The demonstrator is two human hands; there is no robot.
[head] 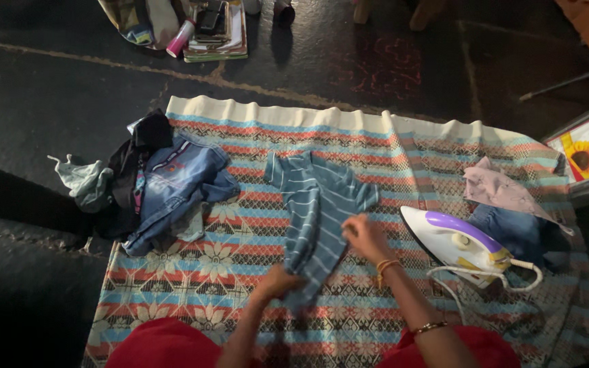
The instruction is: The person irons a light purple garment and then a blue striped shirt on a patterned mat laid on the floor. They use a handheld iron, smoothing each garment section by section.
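Here, left hand (277, 281) closed on the near end of a teal short-sleeved shirt with thin pale stripes (316, 204), fingers bunched into the cloth at its hem. Right hand (366, 237) laid on the same shirt's right edge about midway up, fingers curled over the fabric; pinching or merely pressing cannot be told. Orange thread band and bead bracelet on that right wrist and forearm. Shirt lying folded narrow, long axis running from the near end under the left hand away to the far side, leaning slightly left, collar and sleeves at the far end, well beyond both hands. Left hand at the near end, right hand farther up and to the right, so right hand nearer the sleeves. Underneath, a woven blanket in red, blue and cream bands with flower motifs (226, 262), spread on a dark floor (35, 88). Just right of the right hand, a white and purple electric iron (455, 242) resting on the blanket, cord looped beside it. Beyond the iron, a pale pink garment (502, 191) over folded denim. Far left, a heap of blue denim clothing (175, 184) and dark garments.
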